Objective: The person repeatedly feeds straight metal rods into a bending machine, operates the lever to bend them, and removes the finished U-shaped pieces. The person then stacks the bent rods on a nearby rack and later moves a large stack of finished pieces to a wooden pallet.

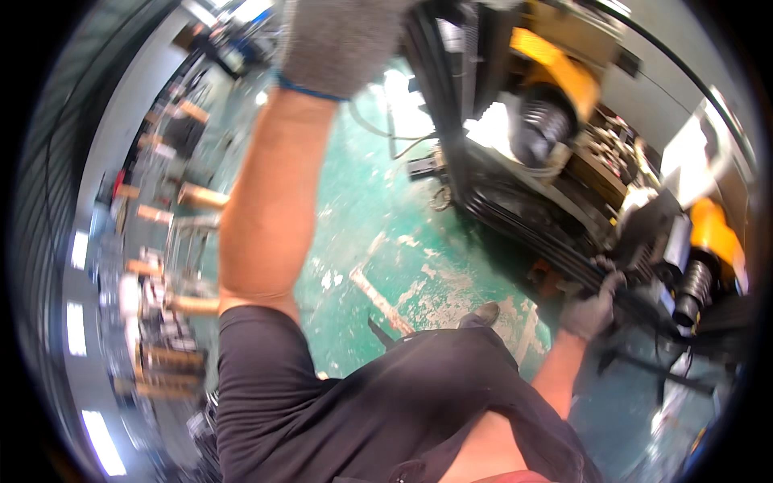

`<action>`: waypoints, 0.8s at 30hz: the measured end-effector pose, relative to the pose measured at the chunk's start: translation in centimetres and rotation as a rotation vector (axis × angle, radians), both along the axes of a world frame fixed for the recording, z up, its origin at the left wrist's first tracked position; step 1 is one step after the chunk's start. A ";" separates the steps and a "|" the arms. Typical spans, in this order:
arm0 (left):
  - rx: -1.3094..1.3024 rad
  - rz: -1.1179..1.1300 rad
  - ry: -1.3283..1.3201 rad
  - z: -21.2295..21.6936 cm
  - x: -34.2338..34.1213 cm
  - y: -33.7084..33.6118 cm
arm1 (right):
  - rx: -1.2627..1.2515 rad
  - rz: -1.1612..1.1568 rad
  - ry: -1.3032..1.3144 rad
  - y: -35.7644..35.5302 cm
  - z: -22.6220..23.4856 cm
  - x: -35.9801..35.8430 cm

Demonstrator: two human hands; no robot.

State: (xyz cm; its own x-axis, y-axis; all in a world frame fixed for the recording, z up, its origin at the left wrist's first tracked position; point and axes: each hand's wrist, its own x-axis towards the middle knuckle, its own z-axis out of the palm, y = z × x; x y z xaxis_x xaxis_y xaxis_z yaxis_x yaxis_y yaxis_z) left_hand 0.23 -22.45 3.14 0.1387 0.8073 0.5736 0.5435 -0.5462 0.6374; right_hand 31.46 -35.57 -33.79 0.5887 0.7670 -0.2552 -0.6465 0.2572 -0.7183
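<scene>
The left arm (270, 193) is the biggest thing here. It goes straight up from a dark short sleeve (266, 346), and a gray glove with a blue edge covers the left hand (342, 48). The fingers are past the top of the view, so I can't tell how open that hand is or if it has hold of something. The right arm (560, 374) looks smaller and reaches out to the right. The right hand (592, 310) has a gray glove too. Its fingers look bent and touch the black bars (they are blurry, so I can't tell how tight the hold is).

The machine (455, 161) fills much of the right side. It is mostly black, with a thick post that leans and long black bars (531, 237) that slant down to the right hand. It stands on a green floor (370, 209) with worn, pale spots. A big yellow part (551, 56) sits high on the machine, above a black ribbed tube (547, 121). A second yellow part (713, 233) is near the right hand, with its own ribbed tube (692, 290).

Between the yellow parts is a brown box (596, 183). Small bits (616, 149) are heaped in it, too blurry to name.
</scene>
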 end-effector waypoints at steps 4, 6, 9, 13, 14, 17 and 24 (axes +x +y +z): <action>-0.139 0.076 -0.361 -1.6 -6.9 -7.2 | -0.064 0.139 -0.091 -4.5 0.5 -4.5; -0.097 0.100 -0.316 -2.3 -11.6 -11.5 | -0.004 0.225 -0.199 -5.8 0.7 -6.9; -0.040 0.158 -0.491 -3.5 -18.1 -18.6 | 0.031 0.333 -0.335 -7.0 3.1 -12.2; -0.056 0.489 -0.641 -2.9 -22.9 -28.3 | 0.216 0.470 -0.271 -6.1 1.5 -16.8; 0.063 0.372 -0.600 -4.1 -25.4 -31.3 | 0.232 0.524 -0.212 -6.0 1.2 -18.4; 0.218 0.483 -0.764 -4.4 -28.9 -38.2 | 0.266 0.655 -0.317 -6.4 0.4 -22.1; 0.499 1.066 -0.827 -8.3 -31.9 -54.8 | 0.387 1.159 -0.353 -4.9 2.6 -32.8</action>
State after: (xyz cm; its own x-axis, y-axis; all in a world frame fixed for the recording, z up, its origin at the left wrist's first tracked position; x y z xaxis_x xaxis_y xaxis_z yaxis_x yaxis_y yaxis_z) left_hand -31.72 -77.22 -5.16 -0.8989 0.0065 0.4381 0.4034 -0.3782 0.8332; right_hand -1.30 -40.43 -31.20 -0.4844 0.8648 0.1324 -0.4219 -0.0984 -0.9013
